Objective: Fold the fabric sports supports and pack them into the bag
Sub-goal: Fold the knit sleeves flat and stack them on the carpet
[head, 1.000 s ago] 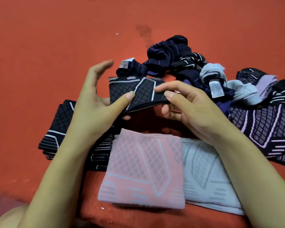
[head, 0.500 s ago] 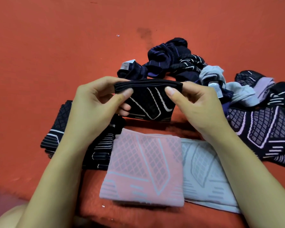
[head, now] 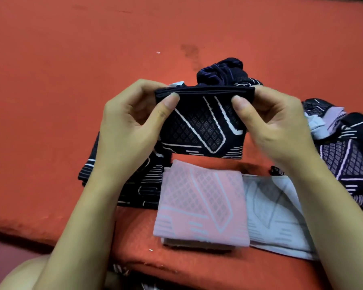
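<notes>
Black folded support [head: 201, 124], long axis sideways, pinched by left hand [head: 130, 126], right hand [head: 275, 126]

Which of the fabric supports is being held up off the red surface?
The black support with white lines, pinched at its top corners by the left hand and right hand. The others lie on the surface.

surface: orange cloth [head: 71, 101] | on it: pink support [head: 201, 206], grey support [head: 275, 214], dark supports [head: 143, 185], possibly stacked

Bare left hand [head: 130, 130] and right hand [head: 275, 130]; forearms uncovered, sleeveless to frame edge; short, unpainted nails; no rings or watch.
</notes>
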Demonstrator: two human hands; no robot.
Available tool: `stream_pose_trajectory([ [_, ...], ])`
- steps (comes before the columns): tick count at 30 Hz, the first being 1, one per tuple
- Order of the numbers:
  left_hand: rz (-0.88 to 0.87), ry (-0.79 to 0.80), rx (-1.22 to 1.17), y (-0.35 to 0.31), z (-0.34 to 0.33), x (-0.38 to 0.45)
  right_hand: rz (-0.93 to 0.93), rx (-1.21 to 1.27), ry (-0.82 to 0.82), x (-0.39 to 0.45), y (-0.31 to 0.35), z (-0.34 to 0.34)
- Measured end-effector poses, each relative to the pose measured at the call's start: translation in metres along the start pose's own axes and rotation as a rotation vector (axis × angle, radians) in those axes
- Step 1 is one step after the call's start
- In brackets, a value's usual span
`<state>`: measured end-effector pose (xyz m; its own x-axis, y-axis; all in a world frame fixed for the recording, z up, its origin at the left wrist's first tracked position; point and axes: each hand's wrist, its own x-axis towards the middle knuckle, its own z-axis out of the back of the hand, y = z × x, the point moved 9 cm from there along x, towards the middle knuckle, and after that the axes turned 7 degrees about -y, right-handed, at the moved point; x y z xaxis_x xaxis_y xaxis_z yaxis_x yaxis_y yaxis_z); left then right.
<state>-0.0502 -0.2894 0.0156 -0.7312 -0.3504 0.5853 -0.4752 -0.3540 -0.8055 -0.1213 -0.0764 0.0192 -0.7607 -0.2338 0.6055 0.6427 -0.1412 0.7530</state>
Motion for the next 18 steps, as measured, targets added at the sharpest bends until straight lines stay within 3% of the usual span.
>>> stream_pose_trajectory([
  [3,0.071,0.025,-0.035,-0.001,0.008,0.001,0.01,0.024,0.015,0.005,0.016,-0.008],
  [7,0.199,-0.022,0.034,0.014,0.039,0.006,-0.128,0.063,0.188,0.01,0.011,-0.047],
  [13,0.222,0.005,0.422,0.048,0.083,0.009,-0.371,0.054,0.372,0.008,-0.017,-0.105],
  [18,0.246,0.135,0.664,0.066,0.1,0.008,-0.369,-0.024,0.475,-0.002,-0.038,-0.133],
])
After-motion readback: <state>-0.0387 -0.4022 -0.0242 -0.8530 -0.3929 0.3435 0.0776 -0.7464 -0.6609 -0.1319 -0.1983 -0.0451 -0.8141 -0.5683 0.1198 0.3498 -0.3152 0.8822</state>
